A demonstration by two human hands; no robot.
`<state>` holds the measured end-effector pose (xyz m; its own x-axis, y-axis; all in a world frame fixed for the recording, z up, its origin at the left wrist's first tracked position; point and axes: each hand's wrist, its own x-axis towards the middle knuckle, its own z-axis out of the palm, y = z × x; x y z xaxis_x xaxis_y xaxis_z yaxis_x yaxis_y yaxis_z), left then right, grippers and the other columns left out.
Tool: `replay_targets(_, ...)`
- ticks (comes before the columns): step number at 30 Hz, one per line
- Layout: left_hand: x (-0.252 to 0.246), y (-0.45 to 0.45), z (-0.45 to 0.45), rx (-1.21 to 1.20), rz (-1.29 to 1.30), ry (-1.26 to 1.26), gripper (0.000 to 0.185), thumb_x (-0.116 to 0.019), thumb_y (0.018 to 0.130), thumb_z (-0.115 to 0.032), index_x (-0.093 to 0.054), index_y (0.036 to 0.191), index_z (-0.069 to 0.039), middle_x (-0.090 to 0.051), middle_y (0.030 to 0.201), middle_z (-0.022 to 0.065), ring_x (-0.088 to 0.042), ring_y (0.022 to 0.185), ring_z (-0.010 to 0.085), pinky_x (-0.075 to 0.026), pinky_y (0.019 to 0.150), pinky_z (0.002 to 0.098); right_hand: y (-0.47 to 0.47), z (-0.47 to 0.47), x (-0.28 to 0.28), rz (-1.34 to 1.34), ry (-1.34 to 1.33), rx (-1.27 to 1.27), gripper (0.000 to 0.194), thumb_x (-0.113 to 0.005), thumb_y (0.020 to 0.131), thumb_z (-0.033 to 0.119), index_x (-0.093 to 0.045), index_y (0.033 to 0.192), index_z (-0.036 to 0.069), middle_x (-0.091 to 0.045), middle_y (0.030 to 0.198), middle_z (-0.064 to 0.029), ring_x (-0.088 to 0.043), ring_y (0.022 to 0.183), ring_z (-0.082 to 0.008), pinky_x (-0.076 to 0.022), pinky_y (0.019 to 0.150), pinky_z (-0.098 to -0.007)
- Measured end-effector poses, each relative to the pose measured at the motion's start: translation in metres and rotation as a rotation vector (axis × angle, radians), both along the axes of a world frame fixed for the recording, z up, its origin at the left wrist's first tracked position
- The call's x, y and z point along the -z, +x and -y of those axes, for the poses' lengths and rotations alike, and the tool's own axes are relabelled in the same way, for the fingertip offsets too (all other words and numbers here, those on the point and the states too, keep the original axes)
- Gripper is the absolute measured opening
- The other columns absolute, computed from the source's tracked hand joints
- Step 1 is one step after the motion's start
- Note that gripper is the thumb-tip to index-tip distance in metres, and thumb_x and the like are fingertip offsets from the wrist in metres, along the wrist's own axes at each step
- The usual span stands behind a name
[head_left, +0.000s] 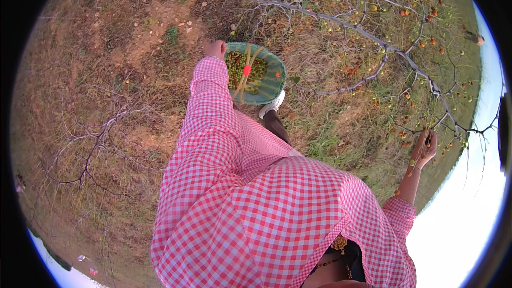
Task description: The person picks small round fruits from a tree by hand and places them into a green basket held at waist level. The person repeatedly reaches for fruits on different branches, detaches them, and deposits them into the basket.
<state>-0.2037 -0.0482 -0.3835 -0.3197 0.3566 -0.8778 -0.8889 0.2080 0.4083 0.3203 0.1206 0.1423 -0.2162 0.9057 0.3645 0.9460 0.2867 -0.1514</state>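
Note:
My left hand (216, 49) grips the upper left rim of a green woven basket (276, 74). Many small green, yellow and reddish-brown berries (239, 67) lie in the basket, mostly on its left side. Yellow straps (240, 86) with a red band (247, 70) cross over its mouth. Off to the right, my right hand (425, 148) is raised at a thorny branch (440, 95), its fingers curled around a thin twig. Green and orange berries hang on the branch about the hand, and several show in front of my wrist.
Bare grey limbs (320, 15) with berries spread across the upper right. A leafless thorny shrub (102, 136) stands at left. Dry grass and reddish soil (172, 12) with small stones cover the ground. My white shoe (273, 104) is beside the basket. Someone (476, 38) is far off at right.

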Motion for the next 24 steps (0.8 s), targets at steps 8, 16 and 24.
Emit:
replay_targets(8,0.0,0.017,0.008,-0.202,-0.021,0.138,0.007,-0.062,0.084,-0.006,-0.063,0.088,-0.001,-0.061,0.076,0.0054,-0.056,0.064,0.0123,-0.047,0.054,0.0268,0.007,-0.003,0.001,-0.066,-0.047,0.037,0.021,-0.064,0.092,0.016,-0.054,0.079,0.004,-0.044,0.069,0.0022,-0.038,0.065,-0.0082,-0.0355,0.059,-0.0225)
replay_targets(16,-0.064,0.009,-0.026,0.814,-0.953,-0.401,0.031,-0.077,0.078,-0.032,-0.069,0.098,-0.01,-0.066,0.093,0.0066,-0.064,0.086,0.0238,-0.052,0.076,0.0407,0.0,0.002,0.0,-0.082,-0.048,-0.007,0.023,-0.063,0.094,0.015,-0.054,0.077,0.003,-0.046,0.068,0.0015,-0.041,0.064,-0.0085,-0.0382,0.059,-0.0233)
replay_targets(24,-0.092,0.004,-0.039,0.971,-0.993,-0.406,0.025,-0.07,0.086,-0.027,-0.063,0.099,-0.006,-0.058,0.109,0.0127,-0.061,0.099,0.0316,-0.05,0.086,0.0438,-0.013,0.004,-0.008,0.007,-0.007,0.02,0.021,-0.064,0.091,0.013,-0.053,0.077,0.002,-0.042,0.066,-0.0009,-0.037,0.061,-0.0102,-0.0357,0.057,-0.025)
